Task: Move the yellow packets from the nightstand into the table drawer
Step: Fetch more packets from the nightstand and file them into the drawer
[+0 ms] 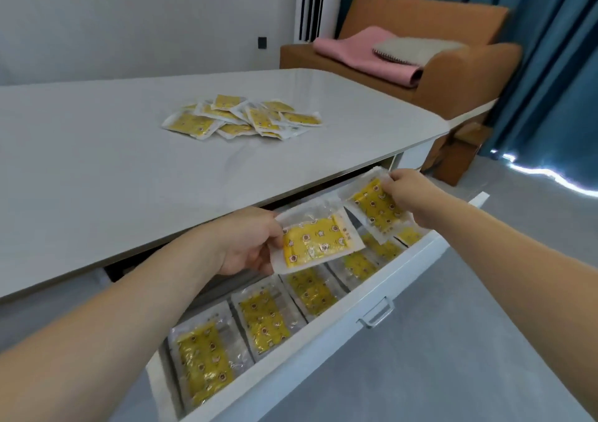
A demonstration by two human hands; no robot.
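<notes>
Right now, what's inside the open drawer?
The drawer holds a row of yellow packets lying flat. The left hand and right hand each hold a packet above it, covering the back part.

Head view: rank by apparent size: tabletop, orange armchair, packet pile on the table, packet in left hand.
1. Tabletop
2. Orange armchair
3. Packet pile
4. Packet in the left hand

The last two look close in the frame; the held packet is nearer the camera, so this order is unsure.
</notes>
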